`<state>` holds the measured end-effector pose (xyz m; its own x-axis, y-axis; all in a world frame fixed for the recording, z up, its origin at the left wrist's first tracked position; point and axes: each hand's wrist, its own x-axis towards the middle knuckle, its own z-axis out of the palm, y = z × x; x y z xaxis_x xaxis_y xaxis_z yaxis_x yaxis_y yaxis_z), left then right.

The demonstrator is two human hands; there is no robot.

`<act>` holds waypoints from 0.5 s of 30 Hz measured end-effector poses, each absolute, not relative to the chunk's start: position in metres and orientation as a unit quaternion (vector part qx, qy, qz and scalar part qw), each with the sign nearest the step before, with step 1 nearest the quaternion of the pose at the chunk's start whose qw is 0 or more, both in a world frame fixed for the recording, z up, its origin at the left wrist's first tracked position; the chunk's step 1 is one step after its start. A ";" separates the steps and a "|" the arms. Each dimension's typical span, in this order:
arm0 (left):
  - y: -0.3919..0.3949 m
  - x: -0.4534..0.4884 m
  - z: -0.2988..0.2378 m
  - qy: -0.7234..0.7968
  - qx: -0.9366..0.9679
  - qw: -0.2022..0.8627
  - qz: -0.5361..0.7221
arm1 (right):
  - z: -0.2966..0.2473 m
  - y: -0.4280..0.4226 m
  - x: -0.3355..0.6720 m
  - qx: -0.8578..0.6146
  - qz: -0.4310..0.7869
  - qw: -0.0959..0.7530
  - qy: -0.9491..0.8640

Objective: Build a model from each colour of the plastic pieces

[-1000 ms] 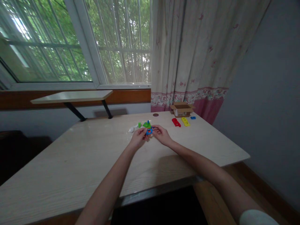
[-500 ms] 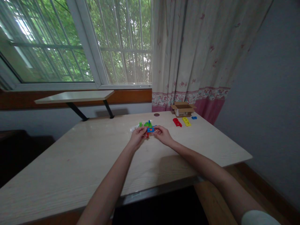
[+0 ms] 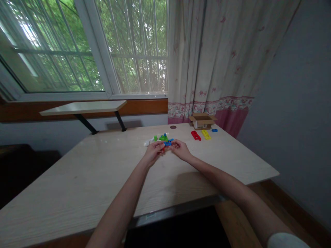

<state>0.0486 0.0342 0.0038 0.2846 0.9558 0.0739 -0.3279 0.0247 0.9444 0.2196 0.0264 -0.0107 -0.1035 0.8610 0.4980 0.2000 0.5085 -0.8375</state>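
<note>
My left hand and my right hand meet above the pale wood-grain table, pinching a blue plastic toy piece between them. A small red part shows just below my left fingers; most of it is hidden. Behind my hands sit a green plastic piece, a small green block and a white object. Farther right lie a red piece, a yellow piece and a small blue piece.
An open cardboard box stands at the table's far edge, against a patterned curtain. A narrow shelf on black brackets runs below the window on the left. A grey wall rises beyond the table's right edge.
The blue piece has shifted slightly right and farther from me between my hands. A red part now shows below my left fingers. The view has tilted slightly.
</note>
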 end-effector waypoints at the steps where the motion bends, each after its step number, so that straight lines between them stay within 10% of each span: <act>1: 0.034 0.049 0.003 0.326 0.485 0.637 0.502 | -0.011 0.027 0.220 -0.390 0.308 0.543 -0.677; 15: 0.031 0.050 0.006 0.345 0.483 0.652 0.472 | -0.008 0.026 0.219 -0.393 0.325 0.554 -0.658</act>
<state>0.0503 0.0308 0.0057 0.3158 0.9488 0.0067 -0.2820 0.0871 0.9554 0.2185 0.0258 -0.0083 -0.0764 0.8774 0.4737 0.1570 0.4797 -0.8633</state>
